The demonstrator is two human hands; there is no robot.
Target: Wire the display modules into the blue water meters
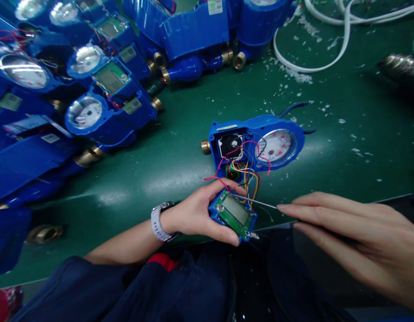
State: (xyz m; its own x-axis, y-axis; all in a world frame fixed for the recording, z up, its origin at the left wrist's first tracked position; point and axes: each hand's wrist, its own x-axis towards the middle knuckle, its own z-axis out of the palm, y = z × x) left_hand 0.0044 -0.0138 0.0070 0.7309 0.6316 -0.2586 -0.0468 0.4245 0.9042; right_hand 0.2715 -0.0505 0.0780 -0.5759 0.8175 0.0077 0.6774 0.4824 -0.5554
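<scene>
My left hand (196, 210) is closed around a small blue housing with a green circuit board and grey LCD screen (236, 210); a coiled spring (254, 235) sticks out at its lower corner. My right hand (354, 237) pinches a thin metal rod (260, 202), whose far end reaches the board's upper edge, by the wires. Whether the rod is a tool's shaft I cannot make out. Just beyond lies a blue water meter (240, 126) with its compartment open and a round dial (276, 145). Red, yellow, white and black wires (255, 181) run between meter and board.
Several blue water meters (109, 118) crowd the left and far side of the green table (180, 120). A white cable (304, 69) loops at the far right, among white scraps. A shiny ridged metal part (401, 65) sits at the right edge.
</scene>
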